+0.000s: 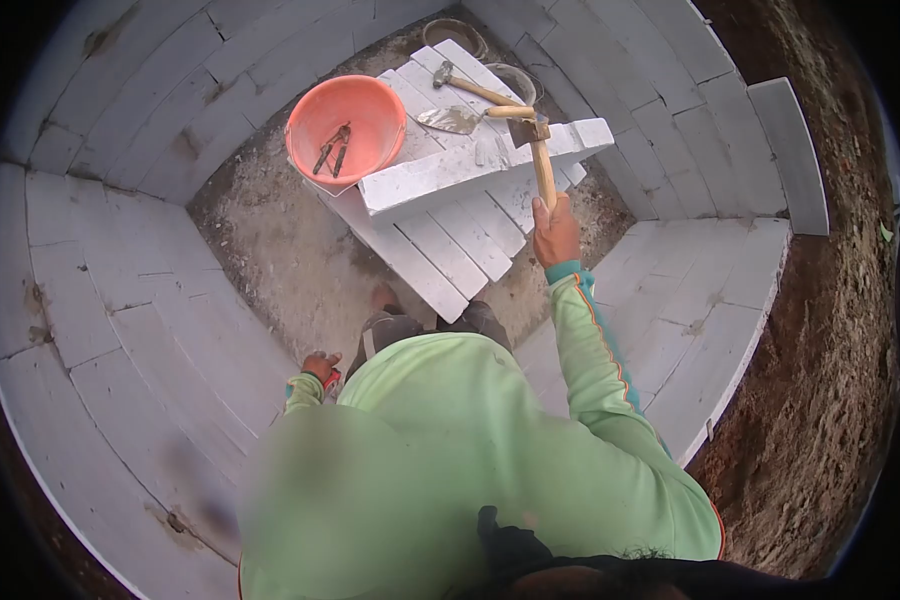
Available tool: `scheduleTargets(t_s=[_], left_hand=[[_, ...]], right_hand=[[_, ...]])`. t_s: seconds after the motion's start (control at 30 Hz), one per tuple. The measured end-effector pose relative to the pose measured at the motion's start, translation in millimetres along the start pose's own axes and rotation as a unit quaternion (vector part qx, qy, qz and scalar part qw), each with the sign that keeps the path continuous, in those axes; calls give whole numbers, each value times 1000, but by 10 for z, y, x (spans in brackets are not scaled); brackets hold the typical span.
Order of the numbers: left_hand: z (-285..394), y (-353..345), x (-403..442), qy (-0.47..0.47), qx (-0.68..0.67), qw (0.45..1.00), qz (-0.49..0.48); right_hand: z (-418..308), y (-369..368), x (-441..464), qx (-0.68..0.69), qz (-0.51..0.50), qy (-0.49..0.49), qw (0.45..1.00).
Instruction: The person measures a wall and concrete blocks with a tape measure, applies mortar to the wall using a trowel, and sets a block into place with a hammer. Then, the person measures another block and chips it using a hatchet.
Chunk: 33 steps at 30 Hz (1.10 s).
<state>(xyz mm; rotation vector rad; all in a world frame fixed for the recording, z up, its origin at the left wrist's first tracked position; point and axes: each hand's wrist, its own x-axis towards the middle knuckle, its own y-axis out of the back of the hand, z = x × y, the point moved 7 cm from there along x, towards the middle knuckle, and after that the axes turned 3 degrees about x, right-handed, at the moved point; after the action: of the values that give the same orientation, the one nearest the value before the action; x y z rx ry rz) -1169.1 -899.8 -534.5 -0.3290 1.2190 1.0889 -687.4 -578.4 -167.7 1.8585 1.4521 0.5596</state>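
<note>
My right hand (558,238) is closed round the wooden handle of a hatchet (544,170), held upright with its dark metal head over the right part of a long white block (470,168). Whether the head touches the block I cannot tell. That block lies across a stack of white blocks (442,250). Low on the left, beside my body, my left hand (322,365) has its fingers curled at a small red object (332,381), mostly hidden. A trowel (452,120) and a hammer (470,88) with a wooden handle lie on the blocks behind the long one.
An orange bucket (305,130) holding a plier-like tool (333,150) stands left of the long block. Round containers (455,30) sit at the far corner. White block walls (130,250) surround the rough floor (270,260). Brown soil (820,350) lies outside at right.
</note>
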Motion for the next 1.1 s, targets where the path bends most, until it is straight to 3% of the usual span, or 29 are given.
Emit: scheduleTargets(t_s=[0.03, 0.1, 0.13, 0.27, 0.3, 0.37, 0.47, 0.53, 0.6, 0.7, 0.83, 0.87, 0.97, 1.03, 1.1], left_hand=[[-25, -26, 2, 35, -58, 997, -26], [116, 23, -79, 14, 8, 1000, -12], [162, 61, -102, 4, 42, 999, -3], [209, 98, -201, 4, -31, 999, 13], [233, 41, -239, 20, -121, 992, -26], [343, -32, -293, 51, -290, 950, -102], [1209, 231, -757, 81, -204, 968, -123], [1357, 97, -474, -123, -32, 981, -149], [1621, 39, -401, -324, 203, 912, -150], [1684, 29, -333, -304, 305, 879, -204], [1955, 217, -587, -254, 186, 941, -126], [1881, 211, -489, -193, 205, 949, -141], [1750, -19, -106, -528, 251, 800, -135], [1487, -328, 590, -351, 405, 816, -218], [1500, -409, 594, -255, 516, 771, -273]], right_hand=[[127, -91, 48, -36, -20, 4, 999], [444, -301, 253, -103, -54, 13, 993], [417, -235, 268, -85, -54, 13, 995], [-34, -17, 269, 9, -1, 13, 1000], [-81, 8, 202, 38, 25, 7, 999], [280, -278, 396, -52, -44, 5, 998], [149, -160, 507, -56, -60, -16, 997], [68, -114, 391, -17, -38, -22, 999], [33, -153, 315, 37, 19, -7, 999], [434, -447, 515, -87, -72, 21, 993], [77, -131, 359, -31, -43, -14, 998], [93, -173, 305, -11, -38, -19, 999], [360, -303, 402, -35, -66, -21, 997], [344, -278, 476, -44, -73, -21, 996], [83, -109, 373, -21, -65, -30, 997]])
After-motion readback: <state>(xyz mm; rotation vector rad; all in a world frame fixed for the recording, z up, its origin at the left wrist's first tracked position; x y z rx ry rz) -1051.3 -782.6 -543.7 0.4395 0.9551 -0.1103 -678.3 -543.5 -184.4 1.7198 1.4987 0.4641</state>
